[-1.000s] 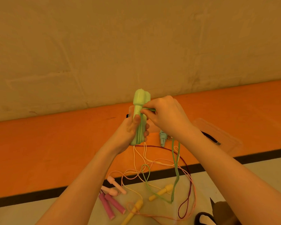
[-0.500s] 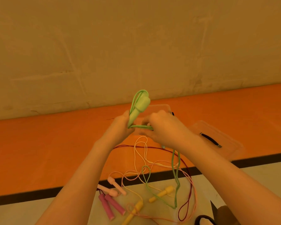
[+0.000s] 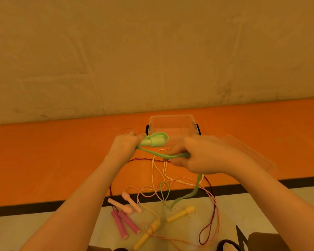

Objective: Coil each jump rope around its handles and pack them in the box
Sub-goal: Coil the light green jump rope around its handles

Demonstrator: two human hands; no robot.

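- Seen from above, looking down past two bare forearms toward a clear plastic box on an orange floor strip against a beige wall.
- Just in front of the box: left hand, fingers curled around the green handles, held roughly level and pointing right.
- A loop of green rope lying over the handle tips, another strand running from the left hand down and right to the right hand.
- Right hand in front of the box and a little right, motion-blurred, fingers clenched around the green rope; rest of the rope hanging from under that hand toward the floor.
- Right of the box, partly hidden behind the right hand: clear lid lying flat.
- Nearer than the box, on the pale floor: loose ropes tangled together.
- Two dark pink handles side by side, nearest and left of the box line.
- Two light pink handles just beyond them.
- Two yellow handles, apart from each other, right of the pink ones.
- Thin cream, pink and dark red cords looping between the box and those handles.
- Black line crossing the floor where orange meets pale.
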